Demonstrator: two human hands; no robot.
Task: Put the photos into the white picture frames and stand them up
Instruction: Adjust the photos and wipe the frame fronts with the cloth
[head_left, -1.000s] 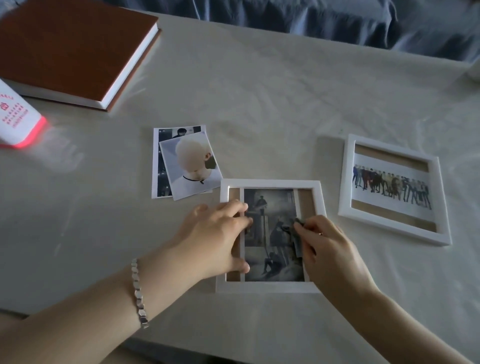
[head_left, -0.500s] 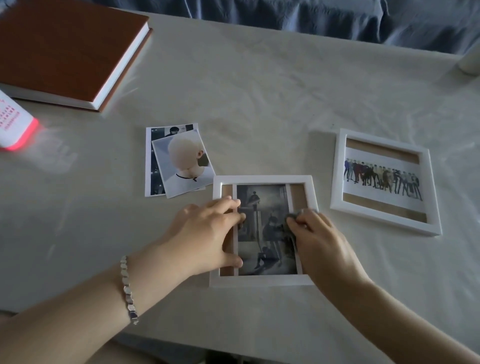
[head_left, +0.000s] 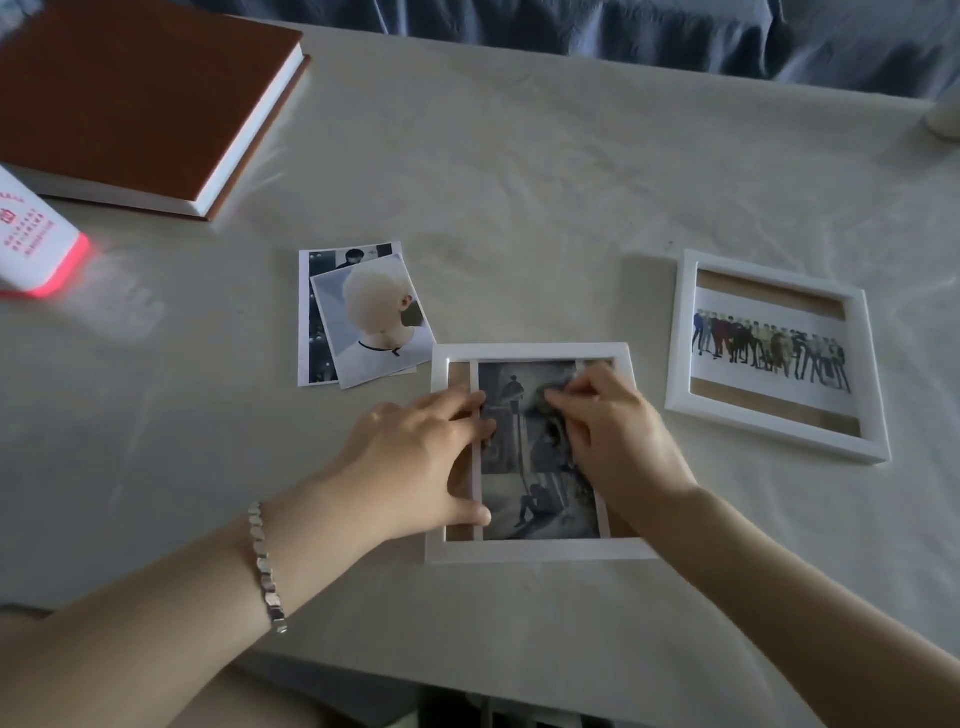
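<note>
Found one printed surface only: white box with glowing red end, at left edge of table. Carries a small red emblem and several rows of red characters beneath (blurred, too small to make out). Nothing legible: no word, number or brand read off.

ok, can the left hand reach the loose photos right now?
Probably yes: the loose photos lie flat just beyond the left hand, nothing between or on them. It rests on the framed photo.
</note>
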